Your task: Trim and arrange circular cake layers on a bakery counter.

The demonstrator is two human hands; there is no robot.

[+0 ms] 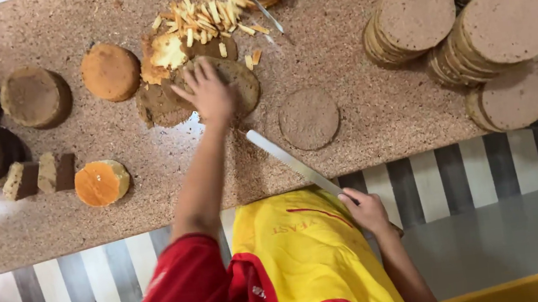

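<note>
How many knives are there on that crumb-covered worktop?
2. One long flat-bladed knife is held by the right hand near the front edge. A second thin metal knife lies at the back beside the pale cake trimmings. Others may be hidden.

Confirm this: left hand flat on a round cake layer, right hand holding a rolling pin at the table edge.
Not a rolling pin. In the head view the right hand holds a long knife by its handle at the table edge. The left hand does press flat on the round cake layer.
</note>
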